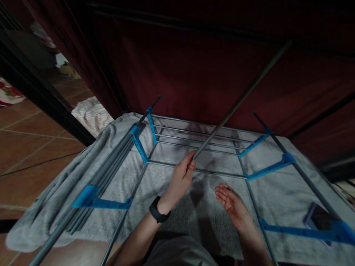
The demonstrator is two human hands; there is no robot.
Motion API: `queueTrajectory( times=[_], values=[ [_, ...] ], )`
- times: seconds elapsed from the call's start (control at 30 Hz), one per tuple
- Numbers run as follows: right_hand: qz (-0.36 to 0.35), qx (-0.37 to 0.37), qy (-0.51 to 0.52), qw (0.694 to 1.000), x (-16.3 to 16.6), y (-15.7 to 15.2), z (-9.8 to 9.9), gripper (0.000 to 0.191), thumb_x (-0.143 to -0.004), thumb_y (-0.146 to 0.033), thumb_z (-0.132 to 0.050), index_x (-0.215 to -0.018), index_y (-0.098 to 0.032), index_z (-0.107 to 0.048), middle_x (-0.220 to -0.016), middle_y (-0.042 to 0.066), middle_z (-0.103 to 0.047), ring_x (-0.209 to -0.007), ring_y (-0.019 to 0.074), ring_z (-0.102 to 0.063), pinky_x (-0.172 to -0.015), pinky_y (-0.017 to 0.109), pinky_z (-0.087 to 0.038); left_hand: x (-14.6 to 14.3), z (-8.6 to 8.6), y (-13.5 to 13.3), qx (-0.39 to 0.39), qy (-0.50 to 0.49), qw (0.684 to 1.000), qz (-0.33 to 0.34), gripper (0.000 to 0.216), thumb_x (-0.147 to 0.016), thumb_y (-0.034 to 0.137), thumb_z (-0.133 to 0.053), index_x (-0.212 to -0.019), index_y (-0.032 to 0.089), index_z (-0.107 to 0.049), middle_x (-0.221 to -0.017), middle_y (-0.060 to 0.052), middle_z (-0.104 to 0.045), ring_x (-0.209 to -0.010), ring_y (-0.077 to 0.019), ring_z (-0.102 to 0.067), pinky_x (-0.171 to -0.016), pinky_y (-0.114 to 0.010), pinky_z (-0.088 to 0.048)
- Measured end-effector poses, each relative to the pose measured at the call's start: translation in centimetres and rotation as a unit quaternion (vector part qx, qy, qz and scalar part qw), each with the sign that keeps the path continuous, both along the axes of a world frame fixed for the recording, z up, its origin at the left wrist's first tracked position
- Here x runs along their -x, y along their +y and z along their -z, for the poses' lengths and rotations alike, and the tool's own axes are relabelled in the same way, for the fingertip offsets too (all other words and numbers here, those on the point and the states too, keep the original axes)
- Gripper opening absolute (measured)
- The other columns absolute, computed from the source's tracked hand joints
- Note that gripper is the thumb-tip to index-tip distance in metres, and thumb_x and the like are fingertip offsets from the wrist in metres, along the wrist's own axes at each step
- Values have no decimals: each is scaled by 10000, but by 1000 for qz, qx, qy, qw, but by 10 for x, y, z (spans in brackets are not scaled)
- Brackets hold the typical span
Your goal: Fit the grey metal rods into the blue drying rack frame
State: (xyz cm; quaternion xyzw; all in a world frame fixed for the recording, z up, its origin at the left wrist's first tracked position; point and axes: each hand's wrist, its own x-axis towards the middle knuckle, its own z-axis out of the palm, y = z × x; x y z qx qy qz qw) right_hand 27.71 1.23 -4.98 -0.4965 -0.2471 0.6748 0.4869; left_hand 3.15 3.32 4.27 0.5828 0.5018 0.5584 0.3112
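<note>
My left hand (181,179), with a black watch on the wrist, is closed around the near end of a long grey metal rod (241,98) that slants up and away to the right. My right hand (231,203) hovers beside it, palm up and fingers apart, holding nothing. Both hands are above a folding rack of grey metal bars (194,142) joined by blue plastic connectors (140,146). The rack lies on a grey towel (280,192) spread on the floor.
A bundle of loose grey rods (111,159) lies along the rack's left side. A purple phone (317,220) rests on the towel at right. Dark red fabric (194,70) hangs behind. Brown tiled floor (30,144) and a striped cloth (91,114) lie left.
</note>
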Motion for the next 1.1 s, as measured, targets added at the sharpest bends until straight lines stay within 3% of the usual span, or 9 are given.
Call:
queueTrajectory(
  times=[0.3, 0.6, 0.73, 0.87, 1.1],
  values=[
    [71, -28, 0, 997, -4, 11, -41, 304, -644, -366, -905, -867, -224, -754, -894, 67, -796, -824, 198, -742, -809, 319, -593, 10, 19, -4, 8, 174, 985, 2, 260, -1027, 445, -497, -1116, 221, -594, -873, -25, -697, -763, -188, -679, -685, -295, -473],
    [148, -110, 14, 983, -12, 30, -79, 265, -683, -288, -875, -909, -219, -756, -937, 53, -800, -839, 170, -737, -739, 269, -600, 28, 50, -3, -6, 290, 957, 19, 298, -1042, 451, -429, -1118, 237, -623, -910, -39, -758, -815, -222, -742, -706, -319, -542],
    [188, -128, 37, 973, -16, 37, -82, 265, -736, -263, -848, -980, -229, -750, -1039, 54, -800, -939, 176, -748, -850, 295, -616, 32, 67, -4, -21, 324, 945, 39, 331, -1048, 449, -416, -1121, 225, -649, -1001, -66, -781, -883, -239, -760, -771, -345, -579],
    [215, -140, 69, 964, -19, 41, -76, 231, -745, -248, -848, -944, -246, -731, -986, 20, -797, -942, 171, -754, -892, 303, -621, 34, 82, -5, -35, 344, 936, 68, 359, -1061, 440, -396, -1136, 217, -668, -1054, -74, -791, -904, -236, -770, -807, -345, -593],
    [212, -156, 72, 962, -26, 43, -61, 240, -729, -267, -886, -887, -245, -706, -989, 20, -798, -868, 162, -754, -845, 299, -633, 36, 85, -8, -37, 373, 923, 86, 371, -1062, 421, -391, -1135, 210, -687, -1045, -77, -797, -894, -237, -777, -785, -345, -605]
  ],
)
